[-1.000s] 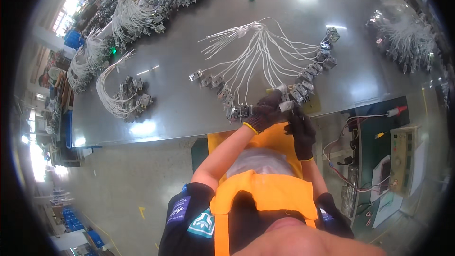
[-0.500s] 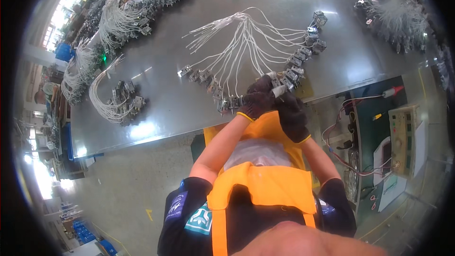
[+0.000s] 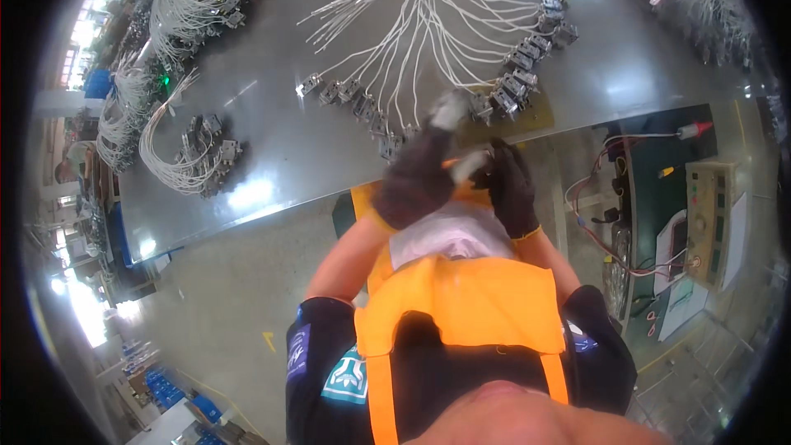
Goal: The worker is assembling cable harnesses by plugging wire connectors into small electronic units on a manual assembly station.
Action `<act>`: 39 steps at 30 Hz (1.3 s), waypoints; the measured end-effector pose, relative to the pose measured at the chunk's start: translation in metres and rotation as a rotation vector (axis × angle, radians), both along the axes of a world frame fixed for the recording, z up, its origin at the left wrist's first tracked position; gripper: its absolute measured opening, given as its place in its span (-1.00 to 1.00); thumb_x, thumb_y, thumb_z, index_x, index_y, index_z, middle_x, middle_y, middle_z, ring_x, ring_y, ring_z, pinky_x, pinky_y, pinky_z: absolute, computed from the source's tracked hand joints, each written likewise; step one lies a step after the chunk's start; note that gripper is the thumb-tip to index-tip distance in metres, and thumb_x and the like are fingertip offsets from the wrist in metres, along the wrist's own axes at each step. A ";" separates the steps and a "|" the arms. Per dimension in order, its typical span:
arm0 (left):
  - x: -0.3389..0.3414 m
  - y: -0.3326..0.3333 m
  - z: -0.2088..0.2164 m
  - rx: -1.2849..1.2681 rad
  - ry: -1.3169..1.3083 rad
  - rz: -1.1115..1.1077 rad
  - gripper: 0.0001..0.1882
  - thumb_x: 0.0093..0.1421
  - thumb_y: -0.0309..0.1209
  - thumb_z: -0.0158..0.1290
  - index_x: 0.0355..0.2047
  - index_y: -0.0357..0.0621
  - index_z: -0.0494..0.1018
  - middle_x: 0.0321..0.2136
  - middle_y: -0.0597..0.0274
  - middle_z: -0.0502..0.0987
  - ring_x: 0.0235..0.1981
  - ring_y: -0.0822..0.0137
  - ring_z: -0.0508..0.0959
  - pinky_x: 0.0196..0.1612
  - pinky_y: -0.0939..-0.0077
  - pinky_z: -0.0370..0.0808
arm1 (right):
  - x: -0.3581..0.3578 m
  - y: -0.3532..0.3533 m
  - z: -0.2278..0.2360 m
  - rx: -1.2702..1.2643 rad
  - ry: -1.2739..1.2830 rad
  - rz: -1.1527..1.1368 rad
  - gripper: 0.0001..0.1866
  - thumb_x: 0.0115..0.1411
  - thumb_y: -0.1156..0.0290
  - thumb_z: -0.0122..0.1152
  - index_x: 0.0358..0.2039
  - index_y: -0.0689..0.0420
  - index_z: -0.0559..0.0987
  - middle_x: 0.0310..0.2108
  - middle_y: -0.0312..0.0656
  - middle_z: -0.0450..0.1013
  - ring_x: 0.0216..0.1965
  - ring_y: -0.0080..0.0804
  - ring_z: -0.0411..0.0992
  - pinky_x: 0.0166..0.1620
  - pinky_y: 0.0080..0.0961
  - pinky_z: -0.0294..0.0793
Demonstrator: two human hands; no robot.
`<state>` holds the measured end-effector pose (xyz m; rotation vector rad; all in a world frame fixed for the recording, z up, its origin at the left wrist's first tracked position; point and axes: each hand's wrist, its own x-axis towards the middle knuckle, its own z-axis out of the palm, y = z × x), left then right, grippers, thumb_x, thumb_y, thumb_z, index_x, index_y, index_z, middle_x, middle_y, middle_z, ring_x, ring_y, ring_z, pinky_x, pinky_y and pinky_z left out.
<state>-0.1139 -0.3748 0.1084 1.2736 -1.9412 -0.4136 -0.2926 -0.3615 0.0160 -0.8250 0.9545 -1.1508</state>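
Both of my hands wear dark knit gloves with yellow cuffs. My left hand [image 3: 418, 177], smeared by motion, reaches to the near side of a fan of small silvery box-shaped parts [image 3: 515, 91]. Its fingers look spread, with pale light-coloured tips on thumb and finger, and I see nothing held. White wires [image 3: 420, 25] run from these parts to a gathered bundle farther off. Close beside it, my right hand [image 3: 511, 189] is at the table's front edge, its fingers curled; whatever they pinch is too dark and small to make out.
The metal table [image 3: 272, 132] carries a smaller wired cluster [image 3: 202, 152] at left, large wired piles [image 3: 194, 12] at far left and another pile [image 3: 700, 8] at far right. Below right stand a beige instrument box [image 3: 710, 206] and a red-tipped probe [image 3: 696, 128] on cables.
My left hand has drawn back toward me and left, its thumb and finger parting. My right hand has come slightly nearer to me. The whole view has shifted a little.
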 end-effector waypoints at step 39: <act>0.002 -0.024 -0.063 0.122 -0.158 0.097 -0.36 -0.04 -0.36 0.38 0.05 -0.24 0.40 -0.25 0.07 0.53 -0.27 0.18 0.55 -0.13 0.31 0.48 | -0.028 -0.078 0.028 -0.259 0.284 -0.088 -0.76 0.32 0.42 0.13 -0.03 0.17 0.55 -0.14 -0.21 0.55 -0.11 -0.44 0.52 -0.05 -0.49 0.51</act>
